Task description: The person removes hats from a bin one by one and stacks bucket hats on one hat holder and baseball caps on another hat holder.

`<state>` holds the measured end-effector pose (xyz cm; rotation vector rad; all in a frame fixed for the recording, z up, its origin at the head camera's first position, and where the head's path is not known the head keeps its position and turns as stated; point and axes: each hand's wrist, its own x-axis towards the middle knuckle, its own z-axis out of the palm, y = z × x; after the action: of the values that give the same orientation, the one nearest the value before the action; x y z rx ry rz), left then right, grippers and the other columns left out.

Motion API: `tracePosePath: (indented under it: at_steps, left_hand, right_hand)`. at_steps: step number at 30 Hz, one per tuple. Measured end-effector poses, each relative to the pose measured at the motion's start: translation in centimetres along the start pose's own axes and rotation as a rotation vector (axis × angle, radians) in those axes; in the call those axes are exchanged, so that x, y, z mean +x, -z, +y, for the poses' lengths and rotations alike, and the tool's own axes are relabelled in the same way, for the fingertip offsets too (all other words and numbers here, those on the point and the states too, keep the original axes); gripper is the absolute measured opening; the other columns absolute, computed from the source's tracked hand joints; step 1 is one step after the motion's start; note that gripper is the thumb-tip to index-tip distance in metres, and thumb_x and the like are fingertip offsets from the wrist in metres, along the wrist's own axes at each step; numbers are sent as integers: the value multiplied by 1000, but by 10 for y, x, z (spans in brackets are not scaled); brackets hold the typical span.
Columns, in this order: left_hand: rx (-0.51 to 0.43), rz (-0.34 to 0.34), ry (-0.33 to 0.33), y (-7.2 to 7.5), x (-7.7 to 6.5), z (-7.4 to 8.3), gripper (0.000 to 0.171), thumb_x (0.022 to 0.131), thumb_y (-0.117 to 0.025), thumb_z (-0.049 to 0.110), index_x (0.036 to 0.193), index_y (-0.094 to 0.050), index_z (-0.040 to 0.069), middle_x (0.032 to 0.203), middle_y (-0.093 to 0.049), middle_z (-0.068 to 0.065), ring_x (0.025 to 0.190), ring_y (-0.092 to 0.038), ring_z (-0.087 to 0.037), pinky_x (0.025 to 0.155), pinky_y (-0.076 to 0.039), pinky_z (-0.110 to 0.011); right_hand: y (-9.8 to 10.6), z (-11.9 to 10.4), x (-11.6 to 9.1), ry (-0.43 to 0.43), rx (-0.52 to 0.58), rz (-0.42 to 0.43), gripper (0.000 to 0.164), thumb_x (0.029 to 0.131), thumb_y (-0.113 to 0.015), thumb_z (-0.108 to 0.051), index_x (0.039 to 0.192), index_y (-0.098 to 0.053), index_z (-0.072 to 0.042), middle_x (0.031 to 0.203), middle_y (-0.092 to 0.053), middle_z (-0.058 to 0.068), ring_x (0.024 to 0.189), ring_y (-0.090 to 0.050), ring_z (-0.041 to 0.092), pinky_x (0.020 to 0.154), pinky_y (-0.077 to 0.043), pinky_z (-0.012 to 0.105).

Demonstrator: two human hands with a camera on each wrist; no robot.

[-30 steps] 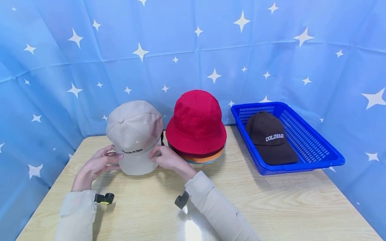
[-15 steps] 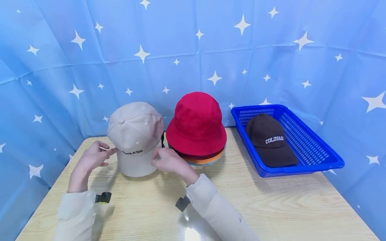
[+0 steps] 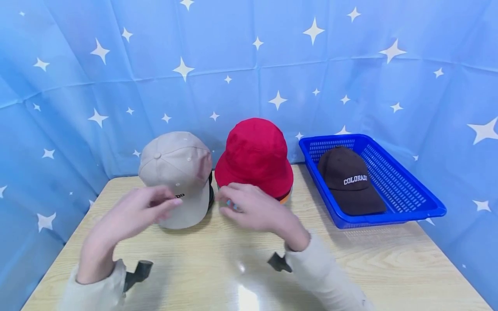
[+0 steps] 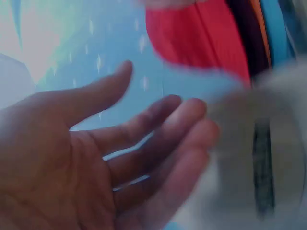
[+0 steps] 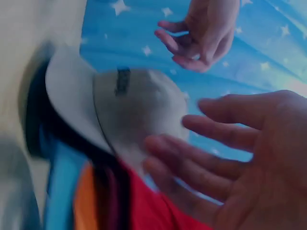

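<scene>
A beige baseball cap with dark lettering rests on darker headwear at the table's left back, brim toward me. My left hand is in front of it, fingers loosely bent and holding nothing; the left wrist view shows the same hand with its palm bare. To the right stands a stack of bucket hats, a red bucket hat on top, with orange and blue ones under it. My right hand hovers before that stack and hides part of its brims. In the right wrist view this hand has spread, relaxed fingers.
A blue plastic basket stands at the right back of the table, and a dark brown cap with white COLORADO lettering lies inside it. A blue star-printed curtain hangs behind the wooden table.
Both hands have come away from the beige cap. My left hand has moved toward me and to the right; my right hand has shifted right, in front of the bucket hats.
</scene>
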<state>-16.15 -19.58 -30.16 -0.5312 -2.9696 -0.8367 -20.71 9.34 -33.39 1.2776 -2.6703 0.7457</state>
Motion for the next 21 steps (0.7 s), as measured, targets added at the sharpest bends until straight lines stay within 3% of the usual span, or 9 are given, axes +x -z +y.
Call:
tracePosePath:
  at_steps: [3,5,9,11,13,17,21]
  left_hand:
    - [-49,60,-141,-23,9,26,16,101,-67,38,92,-68,25,77,-66,12,70,-62,-2,65,-53,-24]
    - [-118,138,-232,-40,17,41,7,99,-72,30,94,-70,25,79,-67,15,73,-65,0,68,-57,-23]
    - [-286,310,-431,-79,39,69,8,93,-77,14,89,-71,18,76,-68,10,68,-64,-1,65,-59,-22]
    - [-362,344,-510,-99,51,84,9,92,-77,10,88,-71,14,76,-69,5,67,-63,-3,64,-59,-22]
    - [-413,321,-532,-118,62,98,8,92,-78,11,87,-72,13,78,-71,3,68,-64,-3,64,-59,-21]
    - [-466,245,-505,-164,89,125,6,93,-76,13,91,-71,11,84,-74,0,73,-68,-3,68,-58,-15]
    - [-360,331,-501,-213,117,147,5,93,-75,14,89,-72,12,85,-75,2,75,-71,-4,70,-54,-7]
  right_hand:
    - [22,20,-20,105,-79,144,16,98,-66,-9,112,-70,-10,101,-73,0,82,-65,9,77,-57,25]
    - [39,37,-32,112,-142,226,15,95,-64,-3,108,-72,-7,95,-73,0,75,-61,9,71,-55,25]
    - [79,78,-56,6,-240,260,21,94,-58,0,105,-74,-8,86,-70,-1,64,-48,8,60,-46,25]
    - [101,98,-66,-77,-284,240,22,95,-57,-1,106,-74,-8,82,-70,0,63,-49,8,60,-45,26]
    - [122,120,-74,-154,-300,205,21,96,-57,-2,108,-73,-7,81,-72,2,62,-54,9,59,-46,28]
    - [165,169,-84,-322,-334,107,20,97,-56,-4,110,-72,-5,83,-75,5,69,-64,13,67,-51,36]
    - [194,223,-98,-491,-274,-84,22,98,-55,-5,114,-68,2,86,-73,11,73,-68,19,68,-57,39]
